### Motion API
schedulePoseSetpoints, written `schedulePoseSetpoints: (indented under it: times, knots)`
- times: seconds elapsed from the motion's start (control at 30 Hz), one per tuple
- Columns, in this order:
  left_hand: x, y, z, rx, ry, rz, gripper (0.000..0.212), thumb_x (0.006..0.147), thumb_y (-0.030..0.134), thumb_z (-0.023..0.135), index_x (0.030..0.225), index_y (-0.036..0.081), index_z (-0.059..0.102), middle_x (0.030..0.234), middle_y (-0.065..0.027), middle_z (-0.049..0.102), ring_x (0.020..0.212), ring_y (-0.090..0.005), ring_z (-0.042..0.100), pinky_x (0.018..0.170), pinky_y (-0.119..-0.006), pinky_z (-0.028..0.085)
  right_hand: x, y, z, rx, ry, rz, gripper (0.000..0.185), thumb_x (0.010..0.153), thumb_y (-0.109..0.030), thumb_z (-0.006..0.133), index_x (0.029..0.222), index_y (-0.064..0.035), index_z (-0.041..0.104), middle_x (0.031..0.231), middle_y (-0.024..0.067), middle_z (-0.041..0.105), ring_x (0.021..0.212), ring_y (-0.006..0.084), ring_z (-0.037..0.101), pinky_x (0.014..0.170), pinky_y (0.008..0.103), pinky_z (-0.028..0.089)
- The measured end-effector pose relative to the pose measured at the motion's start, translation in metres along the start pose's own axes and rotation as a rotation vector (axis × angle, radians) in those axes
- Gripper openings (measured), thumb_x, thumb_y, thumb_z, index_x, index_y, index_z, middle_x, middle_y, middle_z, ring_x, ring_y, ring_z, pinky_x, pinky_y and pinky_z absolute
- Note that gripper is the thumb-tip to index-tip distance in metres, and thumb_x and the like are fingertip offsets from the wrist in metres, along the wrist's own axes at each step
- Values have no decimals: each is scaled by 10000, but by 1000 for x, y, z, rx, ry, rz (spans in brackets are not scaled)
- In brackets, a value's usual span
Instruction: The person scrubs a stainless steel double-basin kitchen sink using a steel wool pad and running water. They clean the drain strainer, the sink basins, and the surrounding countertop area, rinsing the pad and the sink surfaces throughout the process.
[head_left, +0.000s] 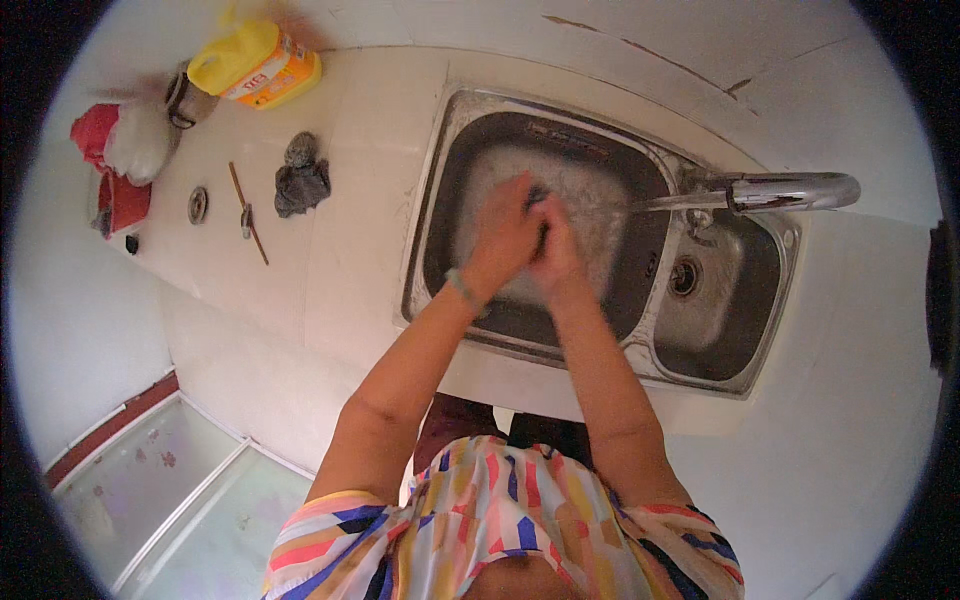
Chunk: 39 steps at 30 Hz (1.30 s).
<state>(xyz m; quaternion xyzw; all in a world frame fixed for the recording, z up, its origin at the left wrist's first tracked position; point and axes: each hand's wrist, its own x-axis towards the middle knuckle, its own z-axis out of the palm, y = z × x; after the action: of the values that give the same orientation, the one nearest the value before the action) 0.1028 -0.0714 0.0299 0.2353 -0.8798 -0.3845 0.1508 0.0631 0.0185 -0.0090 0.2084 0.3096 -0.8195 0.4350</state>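
My left hand (504, 234) and my right hand (561, 251) are pressed together over the large basin of a stainless steel sink (547, 349). Between them shows a small dark item (537, 196), perhaps cloth; motion blur and my fingers hide most of it. A bracelet (465, 291) circles my left wrist. Below my hands, cloudy, bubbly water (592, 180) covers the basin floor. A chrome faucet (795, 192) pours a stream (656, 204) into this basin from the right.
Right of it lies a smaller basin (712, 322) with a drain (684, 276). On the left counter are a grey cloth (301, 187), a scouring pad (301, 150), a thin brown stick (238, 184), a round metal strainer (198, 205), a yellow jug (259, 64) and a white plastic bag (141, 142).
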Motion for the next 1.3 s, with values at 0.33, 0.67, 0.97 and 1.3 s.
schedulePoseSetpoints:
  times: [0.33,0.67,0.97,1.3]
  knots:
    - [-59,-72,-100,-535,315,-428,367,1022,240,398,1294,-2,454,1289,-127,500,1221,-232,451,1070,-365,335,30,154,84,-1116,204,-620,537,976,-275,438,1376,72,351,1364,336,410,1295,439,384,1085,476,285]
    - [-73,-62,-93,-327,218,-289,360,998,189,422,1293,-19,436,1273,-159,497,1192,-280,479,1047,-385,358,48,123,96,-1225,377,-320,510,954,-370,414,1163,83,520,1171,347,550,1131,507,497,980,512,384]
    - [-64,-58,-83,76,206,-38,244,897,94,504,1120,-6,509,1234,-200,528,1164,-375,464,1036,-481,324,168,55,124,-742,531,-287,509,946,-322,492,1251,83,446,1291,300,507,1178,444,506,993,469,412]
    - [-59,-66,-89,152,142,54,389,728,-14,608,1105,10,514,1238,-185,493,1146,-388,450,981,-483,339,173,10,118,-303,920,-458,603,940,-334,572,1280,106,337,1303,316,466,1233,376,477,897,479,495]
